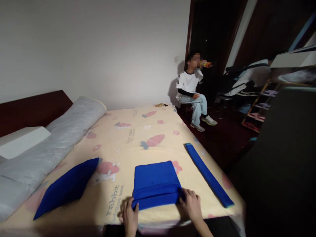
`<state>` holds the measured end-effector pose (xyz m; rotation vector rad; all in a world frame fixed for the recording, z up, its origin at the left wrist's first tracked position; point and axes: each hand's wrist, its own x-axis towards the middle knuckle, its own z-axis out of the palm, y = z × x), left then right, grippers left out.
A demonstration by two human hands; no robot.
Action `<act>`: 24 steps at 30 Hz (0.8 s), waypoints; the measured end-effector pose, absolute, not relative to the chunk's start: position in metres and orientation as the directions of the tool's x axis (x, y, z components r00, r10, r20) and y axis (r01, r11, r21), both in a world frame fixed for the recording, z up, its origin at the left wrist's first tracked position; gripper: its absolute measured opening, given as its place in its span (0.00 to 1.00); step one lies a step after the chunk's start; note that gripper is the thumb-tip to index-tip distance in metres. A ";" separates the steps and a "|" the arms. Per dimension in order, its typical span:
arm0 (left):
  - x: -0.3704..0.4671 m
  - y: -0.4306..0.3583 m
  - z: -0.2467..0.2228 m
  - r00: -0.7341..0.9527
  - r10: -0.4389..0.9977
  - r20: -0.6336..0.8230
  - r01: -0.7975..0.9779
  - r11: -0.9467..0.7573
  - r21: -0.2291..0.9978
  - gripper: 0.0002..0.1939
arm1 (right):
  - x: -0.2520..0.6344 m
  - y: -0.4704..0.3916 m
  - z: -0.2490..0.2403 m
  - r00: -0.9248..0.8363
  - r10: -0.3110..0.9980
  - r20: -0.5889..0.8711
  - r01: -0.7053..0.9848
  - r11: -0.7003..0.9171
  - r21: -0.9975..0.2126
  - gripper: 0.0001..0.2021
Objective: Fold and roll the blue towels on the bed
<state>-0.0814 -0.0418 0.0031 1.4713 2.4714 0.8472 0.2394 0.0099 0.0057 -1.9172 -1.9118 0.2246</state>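
Note:
Before me on the bed lies a blue cloth (154,176), folded into a rough square with a narrow fold along its near edge. My left hand (129,215) pinches the near left corner of that fold. At its right end, my right hand (191,204) grips the edge between thumb and fingers. Off to the right rests a long, narrow folded blue strip (208,174), touched by neither hand. On the left lies a separate blue piece of fabric (67,187), pointed at both ends.
A patterned cream sheet (133,151) covers the bed. Along the left lie a rolled grey quilt (66,131) and a white box (23,140). A person (190,85) sits beyond the bed, drinking from a bottle. A shoe rack (259,105) and a dark cabinet (278,158) stand right.

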 end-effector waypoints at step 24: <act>-0.021 -0.019 -0.019 -0.113 0.934 0.339 0.926 -0.025 0.378 0.26 | 0.164 0.010 0.006 -0.406 0.904 0.135 0.759 0.416 -0.501 0.25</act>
